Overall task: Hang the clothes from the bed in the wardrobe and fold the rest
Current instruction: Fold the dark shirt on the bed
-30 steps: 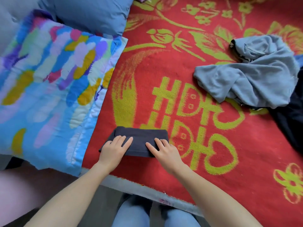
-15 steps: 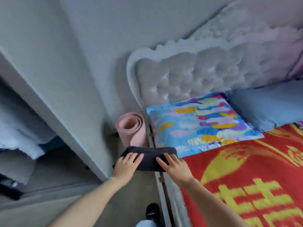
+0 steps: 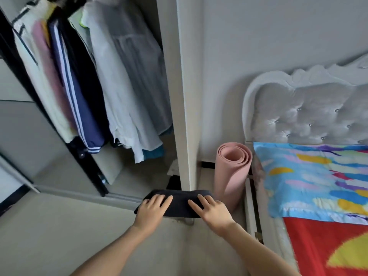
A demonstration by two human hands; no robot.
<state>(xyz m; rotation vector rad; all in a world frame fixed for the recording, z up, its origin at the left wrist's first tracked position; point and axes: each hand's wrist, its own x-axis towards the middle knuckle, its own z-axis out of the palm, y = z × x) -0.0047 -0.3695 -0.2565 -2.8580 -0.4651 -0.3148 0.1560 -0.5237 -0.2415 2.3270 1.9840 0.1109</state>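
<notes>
A folded dark garment (image 3: 179, 204) is in the air in front of me, held flat between both hands. My left hand (image 3: 153, 208) grips its left end and my right hand (image 3: 213, 211) its right end, fingers on top and thumbs hidden underneath. The open wardrobe (image 3: 187, 96) stands straight ahead and to the left, with several clothes hanging (image 3: 89, 76) inside. At the right is the bed's red and yellow blanket (image 3: 328, 246). The other clothes on the bed are out of view.
A rolled pink mat (image 3: 232, 176) stands between the wardrobe's side panel and the tufted headboard (image 3: 308, 112). A multicoloured pillow (image 3: 318, 180) lies at the head of the bed. A dark-framed sliding door (image 3: 85, 156) is at the left. Small folded items (image 3: 174, 180) lie on the wardrobe floor.
The folded garment was lifted off the bed in both hands. My view swung left from the blanket past the headboard to the open wardrobe.
</notes>
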